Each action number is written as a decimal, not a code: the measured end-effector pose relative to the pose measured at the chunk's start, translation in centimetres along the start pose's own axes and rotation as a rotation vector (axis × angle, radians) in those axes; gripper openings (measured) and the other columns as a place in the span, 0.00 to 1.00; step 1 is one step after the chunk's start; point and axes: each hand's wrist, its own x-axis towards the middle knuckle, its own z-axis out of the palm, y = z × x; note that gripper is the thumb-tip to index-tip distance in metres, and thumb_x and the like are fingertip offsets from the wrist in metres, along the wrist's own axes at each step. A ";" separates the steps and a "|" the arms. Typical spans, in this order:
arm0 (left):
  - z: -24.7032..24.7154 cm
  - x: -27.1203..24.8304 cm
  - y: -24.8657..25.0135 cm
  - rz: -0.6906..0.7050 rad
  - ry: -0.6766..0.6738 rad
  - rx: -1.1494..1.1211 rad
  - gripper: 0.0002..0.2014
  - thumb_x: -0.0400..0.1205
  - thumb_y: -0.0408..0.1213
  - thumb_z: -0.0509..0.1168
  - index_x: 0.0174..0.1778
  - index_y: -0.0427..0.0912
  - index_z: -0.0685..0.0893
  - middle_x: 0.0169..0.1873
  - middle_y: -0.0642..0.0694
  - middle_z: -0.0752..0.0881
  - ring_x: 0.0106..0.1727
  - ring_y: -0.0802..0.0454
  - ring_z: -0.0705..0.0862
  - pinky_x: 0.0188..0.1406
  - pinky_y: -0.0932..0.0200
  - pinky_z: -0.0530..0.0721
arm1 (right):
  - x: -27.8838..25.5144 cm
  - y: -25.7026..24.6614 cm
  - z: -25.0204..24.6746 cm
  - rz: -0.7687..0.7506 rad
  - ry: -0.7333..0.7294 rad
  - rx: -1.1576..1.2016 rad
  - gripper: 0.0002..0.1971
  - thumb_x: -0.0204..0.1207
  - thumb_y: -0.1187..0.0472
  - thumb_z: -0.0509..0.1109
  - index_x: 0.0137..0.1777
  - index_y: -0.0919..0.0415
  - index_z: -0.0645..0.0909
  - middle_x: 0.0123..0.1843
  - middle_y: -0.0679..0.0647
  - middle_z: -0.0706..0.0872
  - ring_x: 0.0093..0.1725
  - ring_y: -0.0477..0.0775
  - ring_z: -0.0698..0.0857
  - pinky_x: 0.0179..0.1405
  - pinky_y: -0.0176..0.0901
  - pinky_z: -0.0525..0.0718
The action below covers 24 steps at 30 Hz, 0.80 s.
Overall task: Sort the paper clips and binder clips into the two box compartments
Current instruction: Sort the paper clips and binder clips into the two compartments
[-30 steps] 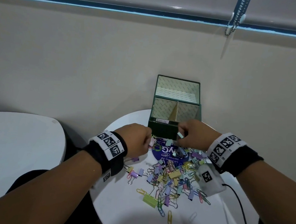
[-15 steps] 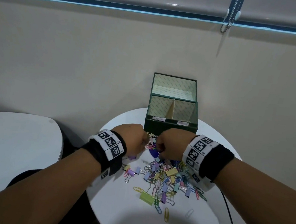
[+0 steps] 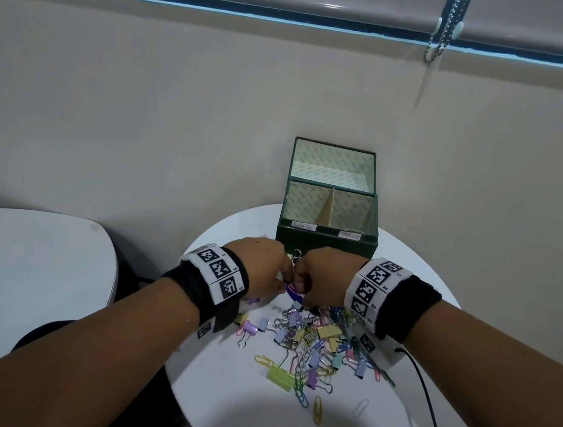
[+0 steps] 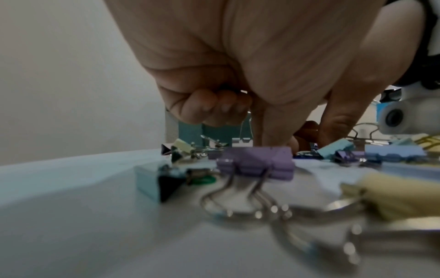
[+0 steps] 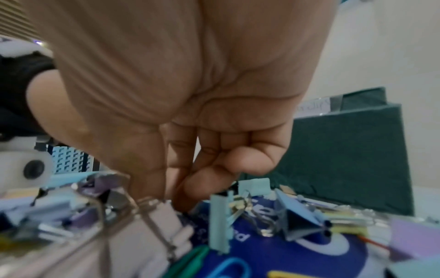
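A dark green box [image 3: 325,243] with two labelled compartments stands open at the back of the round white table [image 3: 221,397]. A pile of coloured binder clips and paper clips [image 3: 316,340] lies in front of it. Both hands sit knuckle to knuckle at the pile's far end, just before the box. My left hand [image 3: 264,266] is curled; in the left wrist view its fingers [image 4: 214,107] fold over a metal glint and a wire clip handle. My right hand [image 3: 325,276] points thumb and forefinger [image 5: 176,188] down into the pile, pinching a clip I cannot make out.
A purple binder clip [image 4: 257,161] and a teal one [image 4: 152,180] lie close under the left wrist. Loose yellow [image 3: 318,409] and white [image 3: 361,407] paper clips lie near the front. A black cable [image 3: 428,392] runs along the right. A second white table [image 3: 26,275] stands left.
My right hand has come away from the box front, moving left and down to the pile beside the left hand. The left hand has hardly moved.
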 end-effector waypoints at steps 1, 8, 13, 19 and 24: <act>0.1 0.1 -0.1 -0.006 -0.006 -0.015 0.09 0.82 0.51 0.68 0.56 0.61 0.89 0.43 0.53 0.81 0.51 0.50 0.84 0.52 0.56 0.84 | 0.1 -0.2 0.0 -0.004 -0.009 0.000 0.05 0.72 0.62 0.80 0.46 0.56 0.89 0.45 0.50 0.90 0.43 0.51 0.85 0.47 0.42 0.84; 0.6 0.4 0.3 -0.021 -0.038 0.073 0.08 0.81 0.41 0.65 0.50 0.50 0.89 0.43 0.48 0.88 0.46 0.48 0.87 0.47 0.58 0.83 | -0.1 -0.7 0.6 -0.008 -0.031 0.003 0.06 0.69 0.65 0.77 0.45 0.58 0.86 0.42 0.52 0.87 0.39 0.52 0.81 0.37 0.40 0.81; 0.9 0.3 -0.2 0.021 0.003 0.054 0.04 0.78 0.43 0.64 0.44 0.52 0.84 0.39 0.52 0.85 0.39 0.51 0.85 0.41 0.57 0.86 | -1.1 2.6 -2.3 0.055 0.207 0.215 0.07 0.72 0.66 0.72 0.40 0.53 0.79 0.39 0.47 0.83 0.39 0.49 0.81 0.38 0.36 0.78; 1.0 0.4 -0.5 0.057 0.047 -0.014 0.04 0.78 0.44 0.62 0.38 0.52 0.80 0.41 0.54 0.84 0.41 0.53 0.83 0.46 0.53 0.87 | -1.0 8.6 -5.4 0.249 0.570 0.270 0.07 0.77 0.66 0.70 0.48 0.53 0.85 0.46 0.49 0.86 0.49 0.53 0.86 0.46 0.37 0.78; 0.8 0.3 -0.7 0.077 0.068 -0.041 0.04 0.80 0.46 0.62 0.39 0.55 0.78 0.43 0.56 0.81 0.43 0.53 0.83 0.48 0.51 0.86 | -1.9 10.1 -3.8 0.281 0.707 0.272 0.16 0.80 0.63 0.73 0.66 0.51 0.85 0.62 0.50 0.86 0.55 0.51 0.86 0.56 0.40 0.81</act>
